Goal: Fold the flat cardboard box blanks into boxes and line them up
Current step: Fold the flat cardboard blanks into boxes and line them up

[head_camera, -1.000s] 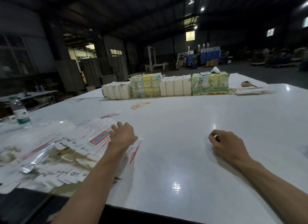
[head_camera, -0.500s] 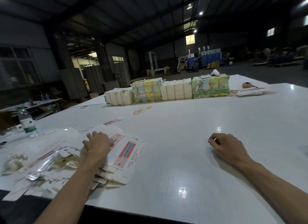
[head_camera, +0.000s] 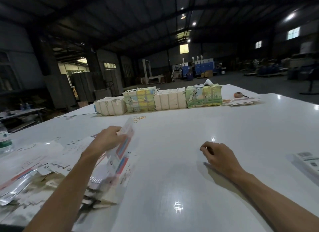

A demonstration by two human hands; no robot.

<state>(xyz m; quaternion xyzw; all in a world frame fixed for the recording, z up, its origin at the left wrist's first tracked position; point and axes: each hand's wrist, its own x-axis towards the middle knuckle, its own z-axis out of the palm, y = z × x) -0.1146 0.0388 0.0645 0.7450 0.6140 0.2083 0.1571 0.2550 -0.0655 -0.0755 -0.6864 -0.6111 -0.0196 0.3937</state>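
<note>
Status: I judged the task barely begun. I saw no folded box anywhere on the table [head_camera: 189, 128] and nothing lined up, so all the folding and lining up remained.

Landmark: the row of bundles [head_camera: 170, 99] at the far side of the table.

- Bundles in the row: four. Two were plain and pale, two were printed in green and yellow. I took them for tied flat stock, not made-up boxes.
- Rubber bands [head_camera: 139, 118]: a few, just on my side of the row. They were too small for me to count.
- Loose flat blanks [head_camera: 43, 168]: one overlapping heap, well to my side of the row and left of it. There were too many to count.
- Blank in hand [head_camera: 123, 149]: one as far as I could tell, though it was blurred. It was raised off the heap's right edge, tilted up toward the row.
- Left hand [head_camera: 107, 140]: one, its fingers curled round the top end of that blank.
- Right hand [head_camera: 219, 155]: one, resting on bare table well short of the row. Its fingers were loosely curled and I saw nothing in it.
- Water bottle [head_camera: 5, 142]: one, far left of the row.
</note>
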